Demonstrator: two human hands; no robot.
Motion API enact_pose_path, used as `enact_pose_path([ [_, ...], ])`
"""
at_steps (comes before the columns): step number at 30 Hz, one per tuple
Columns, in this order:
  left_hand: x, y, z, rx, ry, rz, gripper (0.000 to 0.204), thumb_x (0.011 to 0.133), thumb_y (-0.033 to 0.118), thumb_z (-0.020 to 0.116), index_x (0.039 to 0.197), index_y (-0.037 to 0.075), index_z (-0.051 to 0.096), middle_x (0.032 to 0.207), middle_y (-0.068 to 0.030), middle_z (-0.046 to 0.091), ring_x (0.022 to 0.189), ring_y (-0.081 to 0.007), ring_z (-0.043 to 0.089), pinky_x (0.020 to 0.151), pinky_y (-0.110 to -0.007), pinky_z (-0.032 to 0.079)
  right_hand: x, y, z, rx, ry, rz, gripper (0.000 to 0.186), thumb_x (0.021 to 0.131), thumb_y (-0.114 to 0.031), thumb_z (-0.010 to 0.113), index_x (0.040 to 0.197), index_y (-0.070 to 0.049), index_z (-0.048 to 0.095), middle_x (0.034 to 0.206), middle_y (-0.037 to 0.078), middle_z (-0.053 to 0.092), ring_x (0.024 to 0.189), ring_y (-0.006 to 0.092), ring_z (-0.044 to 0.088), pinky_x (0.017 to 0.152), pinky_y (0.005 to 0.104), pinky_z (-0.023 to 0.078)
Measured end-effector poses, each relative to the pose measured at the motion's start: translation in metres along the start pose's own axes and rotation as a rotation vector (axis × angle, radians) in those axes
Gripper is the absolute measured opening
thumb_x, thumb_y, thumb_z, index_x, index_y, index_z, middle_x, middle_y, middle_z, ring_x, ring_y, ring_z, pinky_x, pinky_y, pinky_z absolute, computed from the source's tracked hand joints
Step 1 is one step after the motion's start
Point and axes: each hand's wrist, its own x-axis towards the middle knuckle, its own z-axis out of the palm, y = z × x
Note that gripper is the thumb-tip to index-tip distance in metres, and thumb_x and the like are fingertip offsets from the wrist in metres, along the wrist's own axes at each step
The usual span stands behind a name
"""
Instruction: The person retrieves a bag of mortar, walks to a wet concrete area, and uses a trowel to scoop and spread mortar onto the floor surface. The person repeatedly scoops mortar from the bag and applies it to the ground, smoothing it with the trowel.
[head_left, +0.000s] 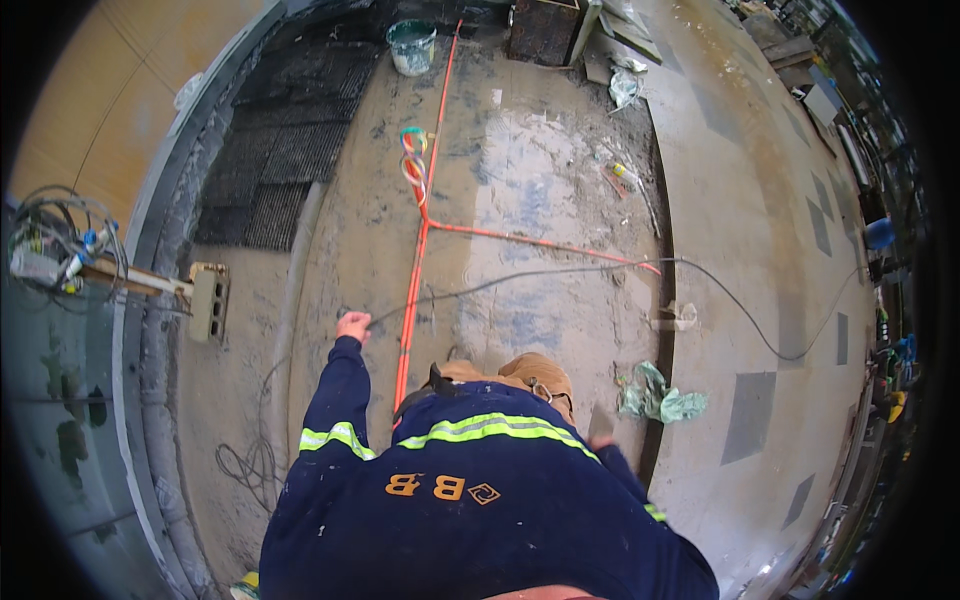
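Observation:
My left hand [353,326] is stretched out to the left of my body and closed round a thin black cable [500,285]. From it the cable runs right across the wet floor, and on the left it trails down to a loose tangle. My right hand [601,441] hangs low beside my right hip, mostly covered by my body and sleeve. A flat, greyish piece [601,421] shows at its fingers, but its kind is unclear. Orange hoses [413,300] lie on the floor just right of my left hand, branching at a joint with coloured loops.
A green bucket [412,50] stands at the far end. Dark ribbed mats [290,130] lie at far left, with a hollow block [208,302] and coiled wires nearer. Green plastic sheeting [662,395] rests by a raised edge on the right; a patched walkway [750,300] runs beyond.

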Motion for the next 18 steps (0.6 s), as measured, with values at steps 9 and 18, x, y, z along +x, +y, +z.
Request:
enact_pose_path([
  [9,0.197,0.313,0.079,0.08,0.059,0.458,0.035,0.062,-0.009,0.065,0.095,0.003,0.063,0.085,-0.0031,0.064,0.08,-0.0118,0.058,0.071,-0.026,0.048,0.091,-0.091,-0.047,0.9,-0.104,0.444,0.027,0.069,-0.032,0.07,0.081,-0.008,0.07,0.083,0.017,0.067,0.083,0.0326,0.064,0.073,0.0422,0.05],
  [18,0.302,0.331,0.142,0.043,0.216,0.329,0.012,0.079,0.011,0.066,0.089,0.006,0.062,0.071,-0.0063,0.062,0.048,-0.0184,0.056,0.041,-0.036,0.045,0.426,-0.141,-0.346,-0.189,0.452,-0.329,0.038,0.067,-0.034,0.071,0.083,0.0,0.068,0.084,0.023,0.065,0.083,0.0367,0.064,0.072,0.0445,0.051],
])
